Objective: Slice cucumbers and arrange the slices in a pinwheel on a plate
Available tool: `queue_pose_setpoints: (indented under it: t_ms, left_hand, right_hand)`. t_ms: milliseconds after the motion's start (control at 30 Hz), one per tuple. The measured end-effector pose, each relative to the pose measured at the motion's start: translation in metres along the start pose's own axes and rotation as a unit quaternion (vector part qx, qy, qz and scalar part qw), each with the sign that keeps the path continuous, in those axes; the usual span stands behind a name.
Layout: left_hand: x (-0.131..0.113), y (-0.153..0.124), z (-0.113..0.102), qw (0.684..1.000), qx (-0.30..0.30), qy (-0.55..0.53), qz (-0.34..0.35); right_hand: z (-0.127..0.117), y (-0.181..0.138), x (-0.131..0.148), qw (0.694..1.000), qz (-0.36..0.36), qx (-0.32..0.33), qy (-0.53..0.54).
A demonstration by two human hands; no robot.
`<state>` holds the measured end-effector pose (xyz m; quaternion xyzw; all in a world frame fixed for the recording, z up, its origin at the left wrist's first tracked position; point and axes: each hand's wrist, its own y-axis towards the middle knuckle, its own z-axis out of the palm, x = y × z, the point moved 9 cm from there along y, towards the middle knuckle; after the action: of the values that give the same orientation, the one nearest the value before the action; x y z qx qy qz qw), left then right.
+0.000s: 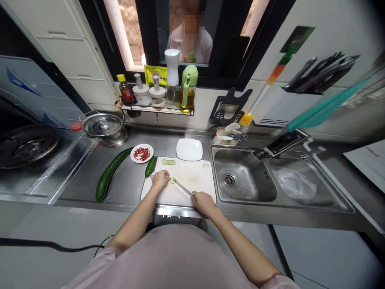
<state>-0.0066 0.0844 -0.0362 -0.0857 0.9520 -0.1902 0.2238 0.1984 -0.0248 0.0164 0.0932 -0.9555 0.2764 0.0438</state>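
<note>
On the white cutting board (198, 172) lies a round cucumber slice (172, 180), with the tip of a knife (183, 188) over it. My right hand (204, 202) is closed around the knife's handle. My left hand (161, 179) has its fingertips together at the left edge of that slice, apparently pinching it. A row of overlapping cucumber slices (169, 162) lies near the board's far edge, and one more slice (205, 165) is at its far right corner. A short piece of cucumber (150, 167) rests by the board's left corner.
Left of the board are a long cucumber (108, 176) and a plate of chopped red pieces (142, 153). A white dish (189, 149) stands behind the board. The sink (243, 176) is on the right, a lidded metal pot (112, 130) on the left. A seasoning shelf (159, 108) hangs behind.
</note>
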Motion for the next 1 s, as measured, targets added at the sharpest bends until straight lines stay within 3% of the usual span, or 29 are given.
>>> queue_pose_setpoints:
  t_ms: [1000]
  left_hand:
    - [-0.0007,0.0005,-0.0016,1.0,0.006,0.014,-0.001]
  right_hand:
    - [0.0045,0.0046,0.0059,0.999,0.001,0.036,-0.002]
